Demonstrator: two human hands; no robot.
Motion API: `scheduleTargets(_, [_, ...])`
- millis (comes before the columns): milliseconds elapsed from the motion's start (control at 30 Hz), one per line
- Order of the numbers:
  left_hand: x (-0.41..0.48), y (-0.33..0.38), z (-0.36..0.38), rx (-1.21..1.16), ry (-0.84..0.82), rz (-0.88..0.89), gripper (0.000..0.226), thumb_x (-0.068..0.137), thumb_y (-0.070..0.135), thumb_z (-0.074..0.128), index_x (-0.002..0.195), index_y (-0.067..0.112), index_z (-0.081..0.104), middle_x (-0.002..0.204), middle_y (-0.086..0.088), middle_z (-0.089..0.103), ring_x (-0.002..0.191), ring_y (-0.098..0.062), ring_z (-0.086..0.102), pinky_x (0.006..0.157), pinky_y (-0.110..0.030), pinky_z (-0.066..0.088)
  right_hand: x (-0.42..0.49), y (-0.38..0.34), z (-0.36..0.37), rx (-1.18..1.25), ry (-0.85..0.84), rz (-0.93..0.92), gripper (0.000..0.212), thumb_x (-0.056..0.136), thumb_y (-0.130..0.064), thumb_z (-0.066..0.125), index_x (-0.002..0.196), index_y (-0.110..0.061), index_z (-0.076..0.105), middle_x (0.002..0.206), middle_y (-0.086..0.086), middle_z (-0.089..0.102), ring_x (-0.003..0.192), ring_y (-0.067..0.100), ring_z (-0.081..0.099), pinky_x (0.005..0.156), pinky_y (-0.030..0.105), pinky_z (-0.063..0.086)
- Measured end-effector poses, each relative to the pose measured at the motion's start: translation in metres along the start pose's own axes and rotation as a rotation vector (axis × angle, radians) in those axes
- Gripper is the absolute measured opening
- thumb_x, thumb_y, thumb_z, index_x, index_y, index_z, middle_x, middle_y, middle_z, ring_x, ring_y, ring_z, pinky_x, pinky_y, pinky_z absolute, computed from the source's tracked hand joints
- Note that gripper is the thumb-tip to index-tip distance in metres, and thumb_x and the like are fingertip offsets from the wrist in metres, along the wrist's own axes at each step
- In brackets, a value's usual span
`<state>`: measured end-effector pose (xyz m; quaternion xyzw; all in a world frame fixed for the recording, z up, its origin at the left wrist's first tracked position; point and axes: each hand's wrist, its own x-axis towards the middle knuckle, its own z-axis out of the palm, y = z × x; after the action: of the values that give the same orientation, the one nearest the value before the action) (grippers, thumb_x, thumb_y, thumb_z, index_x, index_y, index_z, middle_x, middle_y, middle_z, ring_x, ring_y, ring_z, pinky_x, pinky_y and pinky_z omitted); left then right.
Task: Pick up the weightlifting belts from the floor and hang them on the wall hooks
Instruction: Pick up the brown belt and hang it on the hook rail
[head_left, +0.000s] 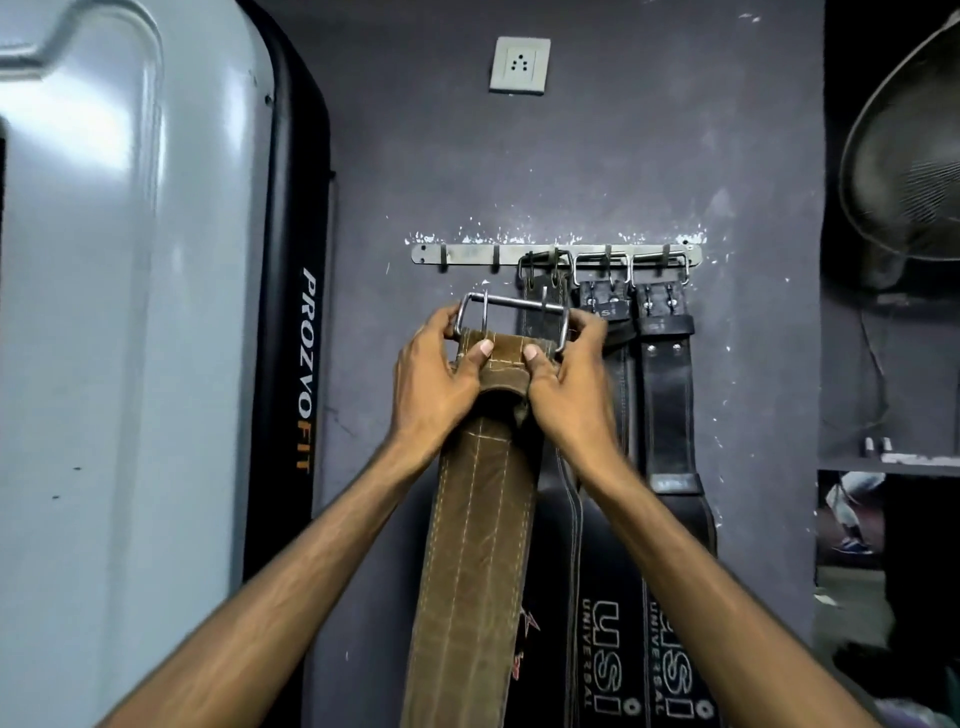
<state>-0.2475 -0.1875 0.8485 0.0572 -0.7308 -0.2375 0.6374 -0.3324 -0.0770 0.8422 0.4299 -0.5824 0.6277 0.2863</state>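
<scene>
A brown stitched leather belt (475, 545) hangs down from both my hands in front of the grey wall. My left hand (434, 376) grips its top at the left, my right hand (569, 379) at the right, thumbs pressed on the leather. Its steel buckle (511, 304) stands just above my fingers, a little below the metal hook rail (467, 254). Three black belts (667, 415) hang by their buckles from the rail's right-hand hooks. The two left hooks (443, 260) are bare.
A large grey and black machine panel marked PROZVOFIT (306, 364) stands close on the left. A white wall socket (519, 65) sits above the rail. A fan grille (909, 166) and a dark shelf (888, 460) are on the right.
</scene>
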Motion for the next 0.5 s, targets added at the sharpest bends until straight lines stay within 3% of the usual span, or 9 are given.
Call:
scheduleTargets(100, [0.034, -0.022, 0.021, 0.023, 0.031, 0.029, 0.059, 0.091, 0.032, 0.067, 0.145, 0.021, 0.048, 0.126, -0.001, 0.067, 0.099, -0.026, 0.069, 0.091, -0.041, 0.056, 0.036, 0.023, 0.019, -0.065, 0.046, -0.082, 0.057, 0.096, -0.024, 0.063, 0.144, -0.018, 0.035, 0.126, 0.01, 0.066, 0.104, 0.021, 0.067, 0.087, 0.042, 0.058])
scheduleTargets(200, [0.081, -0.042, 0.042, 0.121, 0.046, 0.04, 0.058, 0.092, 0.038, 0.065, 0.145, 0.023, 0.048, 0.126, -0.005, 0.067, 0.111, -0.023, 0.064, 0.096, -0.033, 0.05, 0.078, 0.037, 0.03, -0.067, 0.052, -0.116, 0.065, 0.097, -0.022, 0.064, 0.154, -0.014, 0.035, 0.144, 0.002, 0.055, 0.112, 0.006, 0.054, 0.091, 0.011, 0.049])
scheduleTargets(267, [0.112, -0.047, 0.053, 0.181, 0.06, 0.071, 0.058, 0.092, 0.038, 0.065, 0.145, 0.021, 0.048, 0.128, -0.007, 0.065, 0.118, -0.022, 0.06, 0.097, -0.03, 0.044, 0.108, 0.041, 0.035, -0.123, 0.059, -0.146, 0.064, 0.098, -0.021, 0.064, 0.154, -0.009, 0.037, 0.129, -0.002, 0.061, 0.093, 0.005, 0.055, 0.07, -0.007, 0.037])
scheduleTargets(333, [0.14, -0.05, 0.065, 0.207, 0.065, 0.088, 0.054, 0.092, 0.036, 0.065, 0.143, 0.021, 0.052, 0.119, -0.001, 0.068, 0.107, -0.017, 0.062, 0.095, -0.027, 0.044, 0.138, 0.047, 0.041, -0.181, 0.064, -0.186, 0.06, 0.098, -0.022, 0.065, 0.151, -0.006, 0.041, 0.105, 0.001, 0.067, 0.065, 0.0, 0.051, 0.052, -0.006, 0.032])
scheduleTargets(400, [0.165, -0.055, 0.078, 0.223, 0.08, 0.103, 0.047, 0.092, 0.033, 0.065, 0.137, 0.02, 0.058, 0.102, 0.004, 0.069, 0.087, -0.011, 0.06, 0.089, -0.025, 0.047, 0.166, 0.054, 0.046, -0.269, 0.053, -0.22, 0.05, 0.098, -0.026, 0.065, 0.142, -0.006, 0.051, 0.087, 0.0, 0.062, 0.061, -0.001, 0.052, 0.046, -0.002, 0.033])
scheduleTargets(500, [0.193, -0.078, 0.096, 0.268, 0.065, 0.115, 0.039, 0.091, 0.035, 0.064, 0.127, 0.018, 0.065, 0.101, -0.001, 0.072, 0.088, -0.017, 0.063, 0.085, -0.029, 0.051, 0.199, 0.07, 0.054, -0.445, 0.048, -0.261, 0.035, 0.095, -0.035, 0.067, 0.116, -0.007, 0.064, 0.083, 0.001, 0.065, 0.063, 0.01, 0.055, 0.049, 0.005, 0.032])
